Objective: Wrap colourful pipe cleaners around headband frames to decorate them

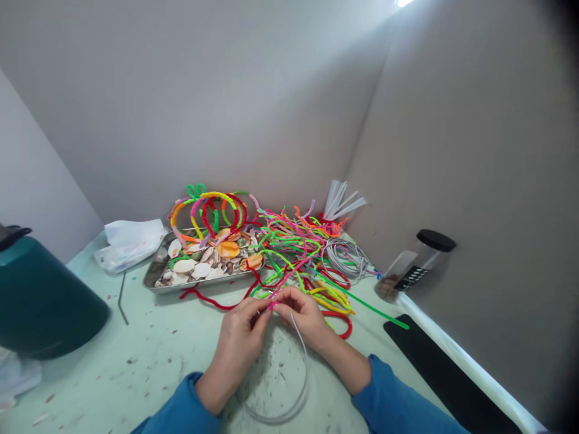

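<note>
Close together over the table, my left hand [242, 331] and my right hand [304, 314] are both closed, fingertips nearly meeting. Pinched between them is a bright pink pipe cleaner [289, 272], its free length running up toward the pile behind. A grey cord or wire [304, 367] leaves the right fingers, curves down in a wide loop and passes behind the left wrist. The pink pipe cleaner appears to meet the grey loop at the fingertips, but the fingers hide the exact contact. Loose red pipe cleaners [212, 301] lie just beyond my left hand.
A metal tray [181, 289] of seashells stands behind, with pipe-cleaner-wrapped hoops [212, 196] over it. Beside it are heaped pipe cleaners [289, 232] and a grey wire coil [346, 259]. A dark green container [45, 295] stands left; a black-lidded jar [418, 259] right.
</note>
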Demonstrator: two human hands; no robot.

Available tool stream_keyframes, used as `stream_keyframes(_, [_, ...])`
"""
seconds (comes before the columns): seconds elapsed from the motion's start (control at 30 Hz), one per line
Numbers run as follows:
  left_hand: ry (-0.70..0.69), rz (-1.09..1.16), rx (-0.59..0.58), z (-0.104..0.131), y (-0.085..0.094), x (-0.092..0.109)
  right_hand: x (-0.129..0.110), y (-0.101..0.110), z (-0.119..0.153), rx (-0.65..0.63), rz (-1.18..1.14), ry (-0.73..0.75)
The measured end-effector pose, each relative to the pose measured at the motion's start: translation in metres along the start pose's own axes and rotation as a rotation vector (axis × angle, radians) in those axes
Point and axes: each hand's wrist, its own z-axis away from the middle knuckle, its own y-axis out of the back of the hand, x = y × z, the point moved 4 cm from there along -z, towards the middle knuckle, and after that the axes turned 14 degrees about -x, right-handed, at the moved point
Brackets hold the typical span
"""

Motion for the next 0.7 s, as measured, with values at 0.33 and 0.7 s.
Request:
stream_keyframes(0.33, [-0.023, 0.182, 0.098, -0.002, 0.004, -0.007, 0.0, -0.002, 0.001, 0.006, -0.008, -0.056])
stream_keyframes(0.7, [0.174, 0.66, 0.171, 0.0, 0.005, -0.015, -0.003, -0.004, 0.001, -0.055, 0.167, -0.065])
